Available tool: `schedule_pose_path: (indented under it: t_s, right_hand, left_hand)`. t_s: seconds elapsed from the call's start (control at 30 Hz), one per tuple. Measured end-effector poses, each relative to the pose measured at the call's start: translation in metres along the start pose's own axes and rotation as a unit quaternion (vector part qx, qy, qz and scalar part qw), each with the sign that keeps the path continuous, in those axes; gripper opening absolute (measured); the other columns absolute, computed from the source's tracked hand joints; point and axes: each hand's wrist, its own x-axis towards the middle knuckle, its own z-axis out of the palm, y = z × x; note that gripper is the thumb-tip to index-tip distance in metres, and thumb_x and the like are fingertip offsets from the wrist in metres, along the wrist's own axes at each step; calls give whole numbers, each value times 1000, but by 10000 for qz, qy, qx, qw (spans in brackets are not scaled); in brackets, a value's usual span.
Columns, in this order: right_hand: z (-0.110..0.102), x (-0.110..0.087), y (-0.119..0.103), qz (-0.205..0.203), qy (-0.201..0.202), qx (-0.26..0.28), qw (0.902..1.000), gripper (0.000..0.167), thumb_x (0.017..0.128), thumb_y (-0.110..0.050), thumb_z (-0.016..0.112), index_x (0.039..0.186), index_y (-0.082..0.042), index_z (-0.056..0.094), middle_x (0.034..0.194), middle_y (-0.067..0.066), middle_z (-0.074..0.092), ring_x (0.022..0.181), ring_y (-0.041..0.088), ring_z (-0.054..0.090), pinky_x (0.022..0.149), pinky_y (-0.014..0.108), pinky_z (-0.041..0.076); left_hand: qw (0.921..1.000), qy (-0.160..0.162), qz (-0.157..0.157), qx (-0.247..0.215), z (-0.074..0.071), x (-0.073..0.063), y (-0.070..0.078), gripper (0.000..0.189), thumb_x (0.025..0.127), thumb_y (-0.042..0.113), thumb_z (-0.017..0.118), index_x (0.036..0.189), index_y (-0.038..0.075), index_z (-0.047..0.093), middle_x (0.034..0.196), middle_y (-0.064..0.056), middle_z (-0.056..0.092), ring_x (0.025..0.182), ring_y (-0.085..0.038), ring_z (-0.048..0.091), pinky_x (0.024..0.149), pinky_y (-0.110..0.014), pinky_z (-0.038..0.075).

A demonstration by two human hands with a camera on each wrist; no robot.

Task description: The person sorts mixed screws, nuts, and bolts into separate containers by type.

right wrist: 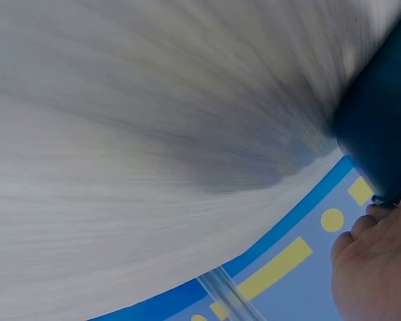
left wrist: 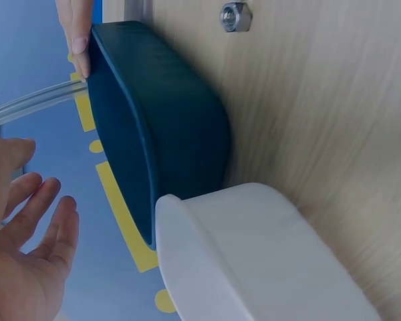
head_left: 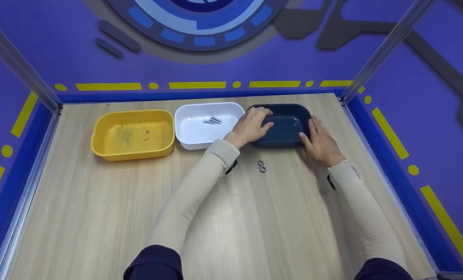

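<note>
A dark teal bin [head_left: 283, 128] stands at the right end of a row of bins. My left hand [head_left: 251, 125] hovers above its left rim, beside the white bin [head_left: 184, 137]; its fingers are loosely bent with nothing between them, as the left wrist view shows. My right hand [head_left: 321, 142] rests against the teal bin's right side, straight fingers along the outer wall and thumb over the rim near the front corner. Two metal nuts [head_left: 262, 168] lie close together on the table in front of this bin.
Several silver bolts [head_left: 212, 120] lie in the white bin. Left of it is a yellow bin [head_left: 134, 154] with a few tiny dark pieces [head_left: 147, 133] inside. The wooden table [head_left: 99, 214] is bordered by a blue back wall [head_left: 200, 70] and side panels.
</note>
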Motion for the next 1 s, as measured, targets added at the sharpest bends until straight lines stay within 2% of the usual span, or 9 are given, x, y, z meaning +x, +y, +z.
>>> schedule_pose_path:
  t_s: [0.2, 0.4, 0.57, 0.8, 1.0]
  right_hand:
    - [1, 1, 0, -3, 56, 63, 10000, 86, 113, -57, 34, 168, 6, 13, 179, 25, 7, 165, 47, 10, 134, 62, 13]
    - [2, 0, 0, -25, 74, 73, 9999, 89, 112, -61, 30, 168, 6, 13, 179, 25, 7, 165, 46, 11, 134, 62, 14]
    - [2, 0, 0, -4, 59, 52, 10000, 90, 112, -62, 30, 168, 6, 13, 179, 24, 6, 165, 45, 9, 134, 61, 13]
    - [3, -1, 1, -52, 125, 107, 9999, 89, 113, -60, 32, 167, 7, 14, 178, 26, 8, 165, 46, 10, 134, 61, 14]
    - [2, 0, 2, -44, 121, 116, 9999, 90, 112, -62, 30, 168, 6, 14, 178, 25, 8, 165, 46, 10, 133, 63, 14]
  left_hand:
    - [9998, -10, -39, -174, 3, -14, -4, 41, 108, 28, 64, 145, 8, 65, 146, -8, 67, 136, -26, 59, 118, -35, 48]
    - [9993, 28, 68, -369, 11, -28, -10, 42, 108, 28, 64, 144, 6, 65, 145, -10, 68, 133, -26, 61, 116, -34, 50]
    - [9983, 55, 236, -525, 20, -35, -16, 40, 108, 24, 65, 143, 4, 65, 145, -11, 68, 136, -27, 60, 119, -35, 47]
    - [9972, 110, 297, -671, 30, -45, -20, 37, 107, 21, 67, 140, 3, 67, 139, -11, 71, 129, -26, 65, 112, -36, 52]
    - [9965, 183, 482, -652, 37, -53, -21, 35, 106, 20, 68, 136, 1, 69, 136, -13, 73, 128, -28, 66, 114, -38, 51]
